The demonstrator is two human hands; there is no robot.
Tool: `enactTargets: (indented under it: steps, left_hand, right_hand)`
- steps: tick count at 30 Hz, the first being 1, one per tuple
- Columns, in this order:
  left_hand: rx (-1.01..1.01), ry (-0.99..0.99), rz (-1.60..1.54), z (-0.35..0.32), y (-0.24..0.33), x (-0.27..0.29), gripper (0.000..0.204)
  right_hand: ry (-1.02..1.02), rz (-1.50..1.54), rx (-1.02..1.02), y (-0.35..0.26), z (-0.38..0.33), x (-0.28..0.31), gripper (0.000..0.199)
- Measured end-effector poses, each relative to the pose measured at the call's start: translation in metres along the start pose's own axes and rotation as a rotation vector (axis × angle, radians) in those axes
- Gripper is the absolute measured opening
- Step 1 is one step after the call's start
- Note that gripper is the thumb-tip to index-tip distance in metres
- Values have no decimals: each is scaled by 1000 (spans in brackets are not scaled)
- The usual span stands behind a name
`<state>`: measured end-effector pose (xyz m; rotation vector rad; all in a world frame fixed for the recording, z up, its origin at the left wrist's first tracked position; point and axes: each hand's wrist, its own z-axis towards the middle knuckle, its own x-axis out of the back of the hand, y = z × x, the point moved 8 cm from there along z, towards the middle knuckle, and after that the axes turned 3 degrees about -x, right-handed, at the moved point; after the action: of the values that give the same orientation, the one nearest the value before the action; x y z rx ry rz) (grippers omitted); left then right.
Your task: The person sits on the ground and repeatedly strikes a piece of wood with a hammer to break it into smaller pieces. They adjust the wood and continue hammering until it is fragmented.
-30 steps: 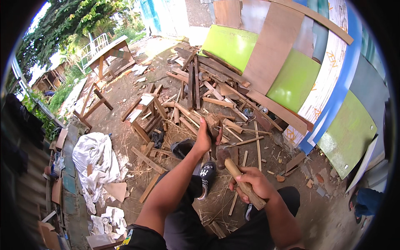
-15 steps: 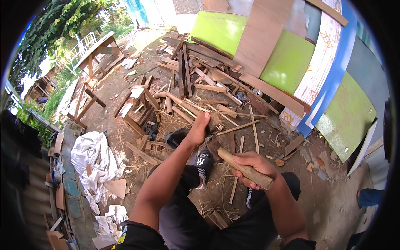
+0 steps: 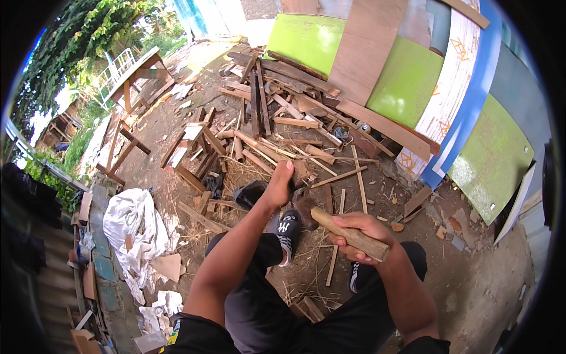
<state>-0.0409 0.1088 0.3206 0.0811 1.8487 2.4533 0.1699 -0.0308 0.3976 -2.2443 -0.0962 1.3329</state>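
Observation:
My right hand is closed around the thick wooden handle of a tool. A dark, rusty-looking metal part shows at the handle's far end, but its full shape is hidden by the angle. My left hand is closed at the side of a brown block of wood, thumb on top and the other fingers out of sight. Between my legs, just below the metal part, is my shoe. Thin wooden sticks lie on the soil beyond both hands.
A heap of scrap timber spreads ahead, against green and wooden panels. Broken wooden frames stand left of it. A white cloth lies at the left, near a low wall. A wooden table stands far left.
The right hand and tool have shifted very slightly; the left hand stays at the block. A blue-clad leg at the right edge has gone out of view.

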Motion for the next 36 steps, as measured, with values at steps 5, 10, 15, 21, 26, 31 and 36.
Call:
enactTargets:
  steps: [5,10,15,21,26,31,36]
  left_hand:
    - [-72,-241,145,-5,44,-40,56]
    - [-9,-108,48,-6,14,-22,58]
    - [-23,-43,109,-1,-7,-8,64]
    - [-129,-105,200,-6,27,-27,54]
    - [-287,-134,392,-5,77,-46,63]
    - [-396,-301,474,0,78,-49,68]
    - [-468,-272,432,-3,85,-58,61]
  right_hand:
    - [12,1,-33,4,-3,13,32]
    - [-41,147,-35,6,-1,13,30]
    - [-67,161,-2,3,1,12,27]
    - [-51,257,-37,10,1,14,32]
    - [87,25,-2,13,1,23,29]
    - [249,-315,101,3,-3,24,31]
    - [204,-381,72,13,-2,28,27]
